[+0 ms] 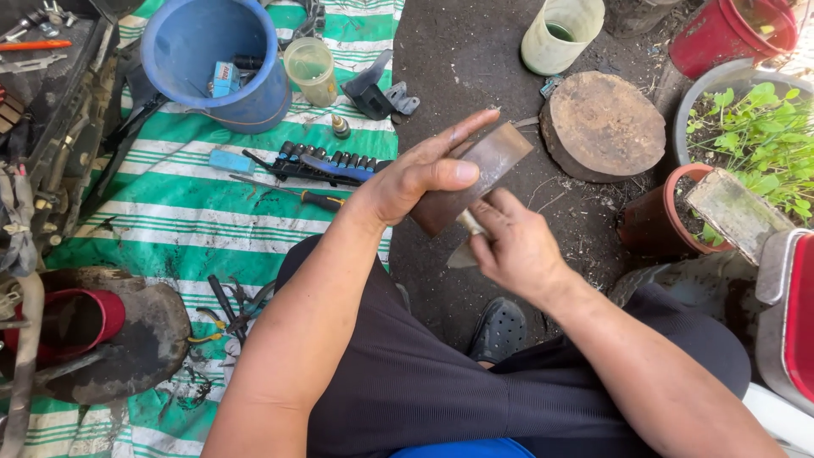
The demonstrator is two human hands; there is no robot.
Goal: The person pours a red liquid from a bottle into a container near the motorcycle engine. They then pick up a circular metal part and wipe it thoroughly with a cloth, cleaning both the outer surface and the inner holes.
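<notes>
Both hands are clamping: left hand [415, 182] fingers pinning the stiff, heavy-looking brown slab [475, 174]; right hand [513, 246] gripping a thin blade [465, 253] below.

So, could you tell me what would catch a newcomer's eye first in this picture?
Mid-frame, the left hand presses a flat brown slab while the right hand works a small tool against its lower edge. Upper left, a blue bucket stands on a green-and-white striped sheet strewn with tools.

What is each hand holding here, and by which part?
Left hand grips a flat brown block across its lower half; right hand pinches a small metal piece at its upper end.
</notes>
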